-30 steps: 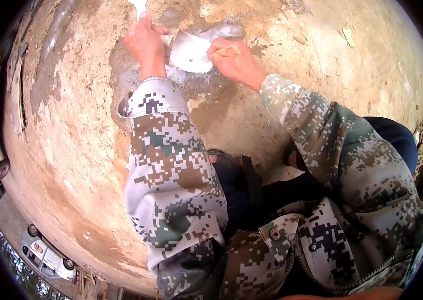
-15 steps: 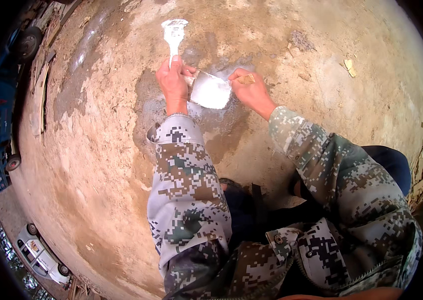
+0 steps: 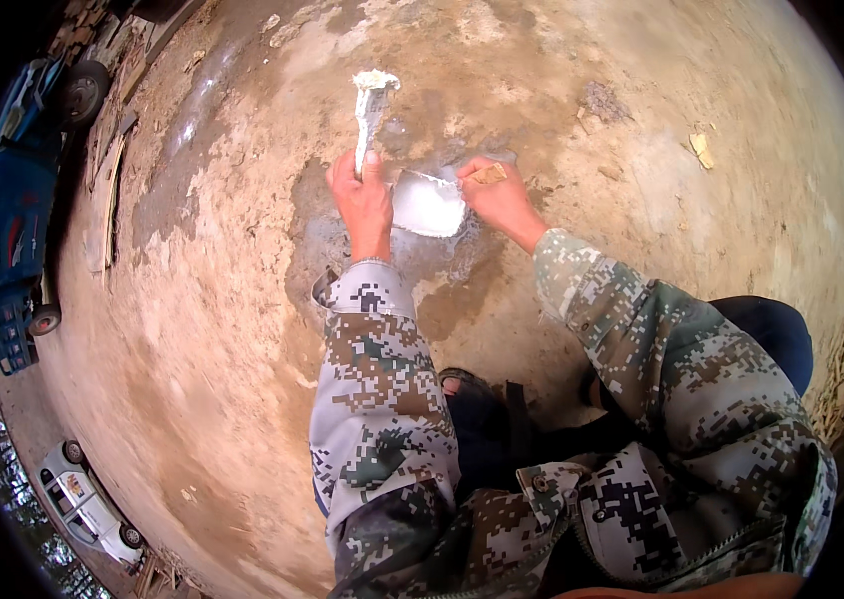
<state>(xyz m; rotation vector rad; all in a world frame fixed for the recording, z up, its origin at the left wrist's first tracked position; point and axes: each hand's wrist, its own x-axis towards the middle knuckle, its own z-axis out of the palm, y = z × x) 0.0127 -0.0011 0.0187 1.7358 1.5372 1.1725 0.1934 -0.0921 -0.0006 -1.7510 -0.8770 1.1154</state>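
Note:
My left hand (image 3: 364,205) is closed round the handle of a white-smeared flat tool (image 3: 370,110). The tool points away from me, greyish along its side, with a thick white clump at its far, wider end; whether it is a brush or a scraper I cannot tell. In my right hand (image 3: 504,195), the fingers are closed round a short tan, wooden-looking handle (image 3: 488,175). Between the hands is a squarish, bright white piece (image 3: 429,205) with a ragged rim, its right edge against my right fingers. Whether it is a sheet or an open container is unclear.
Rough tan ground spreads all round, with dark damp patches (image 3: 462,299). A yellowish scrap (image 3: 701,151) lies at the right. A blue truck (image 3: 7,215), a white car (image 3: 90,509) and boards (image 3: 112,205) line the left rim. My sandalled foot (image 3: 457,382) is below.
The tool in my left hand has turned, showing its side, and sits lower and slightly right in the picture. My left fingers have come away from the white piece.

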